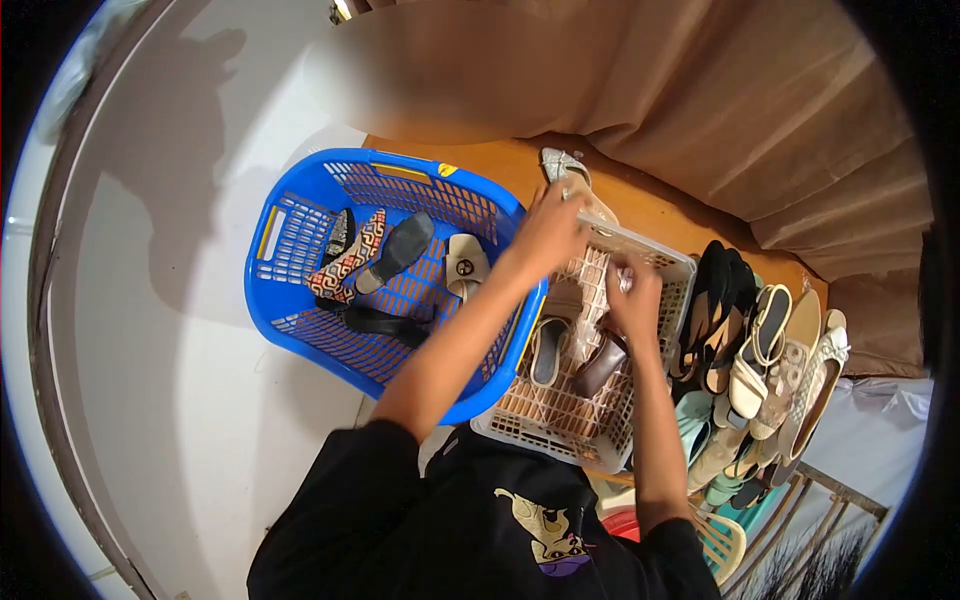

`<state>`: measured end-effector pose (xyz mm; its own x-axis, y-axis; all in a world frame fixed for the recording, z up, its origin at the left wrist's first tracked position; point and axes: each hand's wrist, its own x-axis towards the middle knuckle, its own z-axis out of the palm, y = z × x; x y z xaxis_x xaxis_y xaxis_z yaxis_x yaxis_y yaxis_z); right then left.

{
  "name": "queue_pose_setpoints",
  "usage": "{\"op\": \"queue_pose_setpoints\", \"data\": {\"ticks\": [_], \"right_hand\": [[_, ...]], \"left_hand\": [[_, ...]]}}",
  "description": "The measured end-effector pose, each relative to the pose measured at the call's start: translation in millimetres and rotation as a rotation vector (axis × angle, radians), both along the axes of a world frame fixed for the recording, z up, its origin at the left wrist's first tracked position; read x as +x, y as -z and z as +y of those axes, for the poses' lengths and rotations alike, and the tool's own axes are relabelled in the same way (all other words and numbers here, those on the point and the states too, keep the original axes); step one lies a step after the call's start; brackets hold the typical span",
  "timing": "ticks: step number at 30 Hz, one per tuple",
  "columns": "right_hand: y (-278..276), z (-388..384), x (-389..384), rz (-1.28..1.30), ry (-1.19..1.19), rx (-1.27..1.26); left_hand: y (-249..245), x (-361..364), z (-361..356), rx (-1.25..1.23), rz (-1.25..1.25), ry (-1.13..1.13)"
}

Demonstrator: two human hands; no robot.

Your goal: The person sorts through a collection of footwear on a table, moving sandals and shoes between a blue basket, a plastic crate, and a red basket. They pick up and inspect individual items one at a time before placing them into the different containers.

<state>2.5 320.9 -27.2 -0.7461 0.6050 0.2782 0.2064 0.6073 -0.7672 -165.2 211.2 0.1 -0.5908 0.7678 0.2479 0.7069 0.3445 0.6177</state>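
My left hand [552, 232] is at the far left corner of a white plastic basket [625, 240]. Its fingers close on a flat shoe [566, 165] with a silvery toe and pale insole. My right hand [637, 300] reaches inside the white basket, its fingers closed around something pale and shiny that they mostly cover. Below it in the basket lie a dark brown shoe [601, 366] and a light-edged shoe with a dark insole [546, 352].
Left of the white basket stands a blue laundry basket [262, 290] holding several shoes, including a patterned one [350, 262]. Many sandals and flats, among them a cream sandal [750, 385], crowd the right side. An orange-brown surface [690, 205] and brown curtain [720, 110] lie behind.
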Motion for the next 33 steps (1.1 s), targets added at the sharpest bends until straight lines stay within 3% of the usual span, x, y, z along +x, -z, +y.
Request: {"op": "queue_pose_setpoints", "data": {"ticks": [4,6,7,8,9,10,12,15,18,22,24,25,26,28,29,30,33], "right_hand": [[31.7,54.0,-85.5,-0.001,-0.077,0.093],[71.2,78.6,-115.4,-0.303,-0.123,0.065],[74.4,88.4,-127.3,-0.309,-0.133,0.057],[77.9,98.3,-137.3,-0.531,-0.185,0.069],[82.4,105.5,-145.7,-0.756,-0.240,0.078],[91.2,113.2,-153.9,-0.768,-0.258,0.062],[107.7,128.1,-165.0,-0.967,-0.517,-0.189],[147.4,136.9,-171.3,-1.016,-0.602,0.016],[155.7,142.7,-170.7,-0.959,-0.745,0.244],[169.9,153.0,-162.4,-0.866,-0.771,0.191],[170.7,147.5,-152.0,-0.587,-0.406,-0.456],[156.6,138.1,-150.5,-0.585,-0.414,-0.447],[141.5,128.1,-150.5,-0.428,-0.334,-0.429],[117.3,124.0,-154.4,-0.262,-0.270,-0.392],[109.2,125.3,-154.0,-0.168,-0.300,-0.372],[102.6,126.7,-153.9,-0.075,-0.329,-0.356],[55.0,118.5,-145.7,0.012,-0.328,-0.420]], "left_hand": [[29.1,-68.2,72.4,-0.337,-0.284,-0.047],[48.7,-80.9,88.1,-0.492,-0.435,-0.077],[56.4,-83.8,89.2,-0.707,-0.490,-0.022],[65.1,-84.9,89.5,-0.924,-0.547,0.035],[60.3,-78.3,93.2,-0.944,-0.581,-0.012],[66.5,-79.9,99.7,-1.014,-0.637,-0.017],[80.0,-74.6,100.3,-0.915,-0.765,-0.115],[94.6,-83.8,108.6,-1.018,-0.715,0.045],[86.5,-82.8,105.7,-1.002,-0.785,0.057],[85.0,-78.7,104.6,-0.976,-0.867,0.003],[79.3,-76.6,104.3,-0.868,-0.684,-0.021],[81.8,-77.6,108.2,-0.853,-0.654,-0.031],[83.7,-76.5,110.9,-0.842,-0.652,-0.040],[91.6,-78.2,115.1,-0.791,-0.450,0.157],[88.5,-72.7,109.8,-0.616,-0.523,0.091],[78.6,-66.6,106.1,-0.607,-0.519,0.082],[49.2,-40.6,96.4,-0.227,-0.626,-0.155]]}}
